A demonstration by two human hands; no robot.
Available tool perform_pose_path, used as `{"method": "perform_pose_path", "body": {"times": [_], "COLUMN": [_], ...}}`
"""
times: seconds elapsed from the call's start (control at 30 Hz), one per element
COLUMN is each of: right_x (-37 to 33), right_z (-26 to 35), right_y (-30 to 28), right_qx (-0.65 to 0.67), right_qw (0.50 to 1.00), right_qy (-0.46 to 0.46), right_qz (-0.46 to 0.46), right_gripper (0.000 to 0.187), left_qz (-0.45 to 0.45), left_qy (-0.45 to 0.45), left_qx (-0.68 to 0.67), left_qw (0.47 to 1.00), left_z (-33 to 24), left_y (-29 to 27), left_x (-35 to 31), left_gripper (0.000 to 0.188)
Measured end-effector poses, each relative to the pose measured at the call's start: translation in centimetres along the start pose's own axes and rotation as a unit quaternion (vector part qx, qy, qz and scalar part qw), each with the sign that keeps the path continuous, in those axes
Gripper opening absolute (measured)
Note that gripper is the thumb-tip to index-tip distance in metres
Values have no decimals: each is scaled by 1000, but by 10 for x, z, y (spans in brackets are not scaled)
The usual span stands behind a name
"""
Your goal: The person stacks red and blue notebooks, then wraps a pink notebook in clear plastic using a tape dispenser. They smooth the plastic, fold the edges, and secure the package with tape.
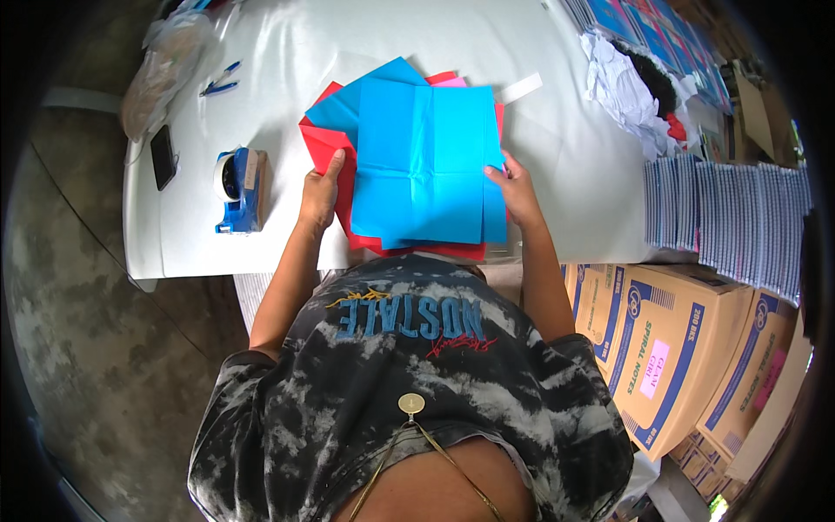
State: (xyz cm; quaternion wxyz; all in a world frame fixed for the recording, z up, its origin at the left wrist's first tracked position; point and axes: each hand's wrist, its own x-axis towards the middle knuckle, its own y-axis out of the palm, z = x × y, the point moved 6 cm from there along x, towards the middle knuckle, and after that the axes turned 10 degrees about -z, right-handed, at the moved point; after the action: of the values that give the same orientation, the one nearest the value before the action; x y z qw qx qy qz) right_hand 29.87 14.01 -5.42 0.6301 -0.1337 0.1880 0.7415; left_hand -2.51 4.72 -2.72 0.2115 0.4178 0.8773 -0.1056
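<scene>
A loose, fanned pile of coloured paper sits at the table's near edge, just in front of me. Creased blue sheets (422, 130) lie uppermost, and red sheets (329, 148) stick out beneath them on several sides. A bit of pink paper (452, 83) shows at the far edge. My left hand (320, 193) is closed on the red paper at the left, thumb on top and fingers hidden. On the opposite side, my right hand (519, 190) pinches the blue sheets' edge with its thumb on top.
Left of the pile are a blue tape dispenser (228, 191), a phone (163, 157) and blue pens (222, 80). A white strip (522, 88) lies beyond the right hand. Crumpled paper (613, 83) and stacked spiral notebooks (731, 209) stand at the right; cardboard boxes (678, 339) are below.
</scene>
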Motion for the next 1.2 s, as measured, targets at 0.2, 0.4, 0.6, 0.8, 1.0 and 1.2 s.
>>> {"method": "perform_pose_path", "body": {"times": [0.2,0.4,0.6,0.8,1.0,1.2], "right_x": [12,2,-47,-7,-15,-32], "right_z": [-8,3,98,53,26,30], "right_y": [-16,-6,61,47,43,46], "right_qx": [27,-57,234,17,194,124], "right_qw": [1000,998,963,986,977,990], "right_qy": [-4,-19,18,102,51,-11], "right_qz": [-7,-35,130,131,73,62], "right_gripper": [34,46,54,34,26,25], "left_qz": [-177,-225,172,147,89,152], "left_qy": [269,311,655,666,19,46], "left_qx": [-2,-111,179,424,61,-35], "left_qw": [947,917,713,596,994,987], "left_z": [-53,-156,-170,-106,-32,-48], "left_y": [-33,-56,38,92,65,78], "left_x": [5,-37,-97,-77,-29,-43], "left_gripper": [35,54,41,63,83,50]}}
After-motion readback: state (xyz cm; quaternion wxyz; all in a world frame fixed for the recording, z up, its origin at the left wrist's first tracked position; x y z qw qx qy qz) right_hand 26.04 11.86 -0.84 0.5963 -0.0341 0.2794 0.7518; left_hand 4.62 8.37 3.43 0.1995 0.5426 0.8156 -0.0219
